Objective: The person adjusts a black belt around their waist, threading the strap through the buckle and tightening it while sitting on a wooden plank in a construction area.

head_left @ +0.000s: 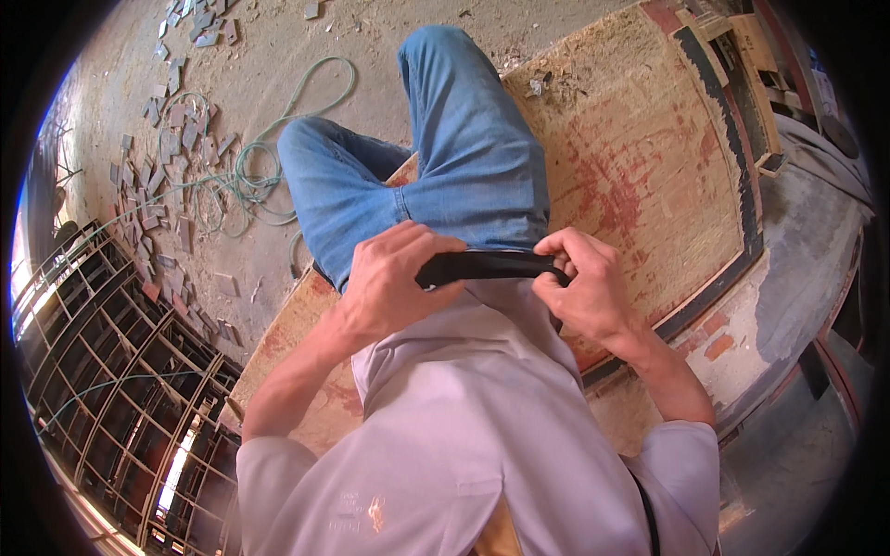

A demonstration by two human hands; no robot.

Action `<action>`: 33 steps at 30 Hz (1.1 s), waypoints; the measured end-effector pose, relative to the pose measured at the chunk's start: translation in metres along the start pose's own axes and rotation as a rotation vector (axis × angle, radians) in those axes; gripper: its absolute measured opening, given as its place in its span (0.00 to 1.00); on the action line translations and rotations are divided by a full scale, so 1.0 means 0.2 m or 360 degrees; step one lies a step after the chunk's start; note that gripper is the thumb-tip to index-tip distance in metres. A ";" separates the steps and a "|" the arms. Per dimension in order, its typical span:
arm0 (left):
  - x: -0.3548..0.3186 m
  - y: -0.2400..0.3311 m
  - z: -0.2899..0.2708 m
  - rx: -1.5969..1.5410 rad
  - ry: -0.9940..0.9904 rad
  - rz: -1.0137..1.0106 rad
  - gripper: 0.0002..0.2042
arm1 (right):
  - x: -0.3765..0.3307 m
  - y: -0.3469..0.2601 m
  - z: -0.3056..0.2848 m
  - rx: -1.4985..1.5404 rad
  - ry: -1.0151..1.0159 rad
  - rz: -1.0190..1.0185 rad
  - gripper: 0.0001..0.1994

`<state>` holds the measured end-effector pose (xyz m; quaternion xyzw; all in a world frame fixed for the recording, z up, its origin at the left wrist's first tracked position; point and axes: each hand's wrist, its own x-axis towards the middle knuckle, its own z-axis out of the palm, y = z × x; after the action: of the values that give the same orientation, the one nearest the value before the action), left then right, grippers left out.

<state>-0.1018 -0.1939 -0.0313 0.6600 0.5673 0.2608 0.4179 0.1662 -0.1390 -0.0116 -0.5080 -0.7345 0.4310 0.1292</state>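
The band [491, 266] is clasped by the left hand [393, 276] and pinched by the right hand [593, 284]; through a loose pinch, the end there could be dropped.

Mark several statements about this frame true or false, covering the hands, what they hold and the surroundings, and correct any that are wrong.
1. The left hand and the right hand both grip the black strip. True.
2. The green hose is draped over the jeans. False: the hose lies in loops on the floor.
3. The jeans are blue. True.
4. The metal grid stands at the right edge of the picture. False: the grid is at the lower left.
5. Small flat pieces lie scattered over the floor at the left. True.
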 end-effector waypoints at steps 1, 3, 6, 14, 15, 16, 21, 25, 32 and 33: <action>0.00 -0.01 0.00 0.0005 -0.0006 0.0013 0.18 | -0.03 0.03 0.00 -0.0033 0.0001 0.0018 0.09; -0.01 -0.02 -0.01 -0.0016 -0.0046 -0.0003 0.17 | -0.12 0.10 -0.03 -0.0097 -0.0001 0.0046 0.09; -0.04 -0.01 -0.03 0.0014 -0.0143 -0.0053 0.17 | -0.24 0.17 -0.08 -0.0344 0.0004 0.0113 0.09; 0.00 -0.06 -0.01 -0.0127 -0.0044 0.0013 0.20 | -0.37 0.26 -0.21 0.0415 -0.0541 0.0598 0.21; 0.02 -0.05 -0.02 -0.0129 0.0000 0.0097 0.20 | -0.34 0.24 -0.24 0.0671 -0.0496 0.0371 0.25; 0.03 -0.03 -0.03 -0.0132 0.0024 0.0175 0.21 | -0.27 0.22 -0.25 0.0798 -0.0507 0.0201 0.29; 0.11 0.08 -0.07 -0.0181 0.0068 0.0517 0.25 | 0.11 0.16 -0.05 0.0574 -0.0611 -0.0368 0.26; 0.09 0.10 -0.09 -0.0166 0.0021 0.0507 0.23 | 0.23 0.09 0.00 0.0856 -0.1092 -0.0257 0.12; 0.05 0.07 0.04 -0.0274 -0.0084 0.0259 0.18 | 0.12 0.06 -0.17 0.0418 -0.0904 -0.0286 0.11; 0.04 0.07 0.06 -0.0318 -0.0093 0.0246 0.18 | 0.10 0.07 -0.18 0.0407 -0.0911 -0.0258 0.11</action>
<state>-0.0826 -0.1897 -0.0268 0.6640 0.4736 0.3280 0.4766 0.1882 -0.1017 -0.0054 -0.2856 -0.7191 0.6333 0.0141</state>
